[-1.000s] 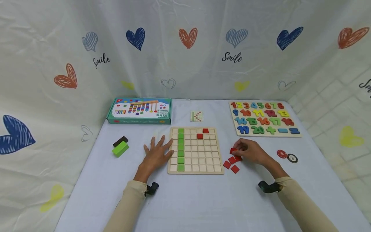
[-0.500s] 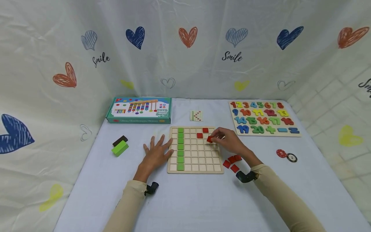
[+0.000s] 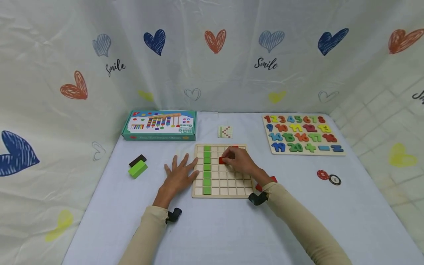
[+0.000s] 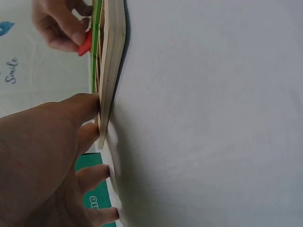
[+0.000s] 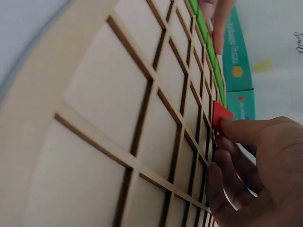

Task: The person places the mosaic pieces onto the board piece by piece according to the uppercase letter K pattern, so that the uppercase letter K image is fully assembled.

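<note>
My right hand (image 3: pixel 241 161) pinches a red square tile (image 3: pixel 221 161) over the wooden grid board (image 3: pixel 225 196). In the right wrist view the thumb presses the tile (image 5: pixel 220 116) at a far cell; whether it lies fully inside cannot be told. A column of green tiles (image 3: pixel 207 161) fills the second column from the left. Fingers spread, my left hand (image 3: pixel 177 180) lies flat at the board's left edge, its thumb and forefinger touching the edge. Loose red tiles (image 3: pixel 260 187) right of the board are partly hidden by my right forearm, and the right hand covers placed red tiles.
Behind the board lies a small pattern card (image 3: pixel 225 131). A boxed ring game (image 3: pixel 159 126) is at the back left, a number puzzle board (image 3: pixel 303 134) at the back right. Green and dark blocks (image 3: pixel 137 169) sit left; round chips (image 3: pixel 322 175) lie right.
My right hand has picked a red tile from the loose pile and carried it left across the board toward the green column. The left hand has stayed in place.
</note>
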`<control>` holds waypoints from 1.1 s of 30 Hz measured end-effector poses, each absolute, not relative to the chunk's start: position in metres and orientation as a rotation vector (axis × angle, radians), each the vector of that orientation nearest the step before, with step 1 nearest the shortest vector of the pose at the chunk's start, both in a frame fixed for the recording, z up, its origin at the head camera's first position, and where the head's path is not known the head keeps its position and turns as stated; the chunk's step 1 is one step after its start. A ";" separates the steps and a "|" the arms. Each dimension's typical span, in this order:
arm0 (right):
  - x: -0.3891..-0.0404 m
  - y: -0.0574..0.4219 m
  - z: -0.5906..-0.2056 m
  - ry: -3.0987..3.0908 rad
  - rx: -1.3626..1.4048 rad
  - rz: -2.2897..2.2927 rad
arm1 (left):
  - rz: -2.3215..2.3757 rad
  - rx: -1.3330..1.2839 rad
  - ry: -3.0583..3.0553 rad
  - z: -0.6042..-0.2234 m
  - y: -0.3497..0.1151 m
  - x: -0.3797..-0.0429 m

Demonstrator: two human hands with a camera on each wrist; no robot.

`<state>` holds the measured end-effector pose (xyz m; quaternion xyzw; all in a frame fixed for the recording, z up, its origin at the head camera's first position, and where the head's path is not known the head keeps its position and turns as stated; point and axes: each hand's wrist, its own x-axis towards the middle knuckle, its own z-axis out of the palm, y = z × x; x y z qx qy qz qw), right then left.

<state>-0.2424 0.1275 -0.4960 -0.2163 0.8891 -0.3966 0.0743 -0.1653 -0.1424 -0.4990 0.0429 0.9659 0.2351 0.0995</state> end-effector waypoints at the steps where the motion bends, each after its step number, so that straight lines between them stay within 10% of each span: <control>1: -0.242 0.127 -0.497 2.674 -0.657 -1.178 | 0.696 0.125 2.857 -0.499 -0.142 -0.165; 18: -0.231 0.127 -0.486 2.756 -0.766 -1.182 | 0.674 0.132 2.851 -0.497 -0.141 -0.168; 33: -0.210 0.243 -0.422 2.555 -0.562 -0.639 | 0.702 0.152 2.855 -0.499 -0.143 -0.165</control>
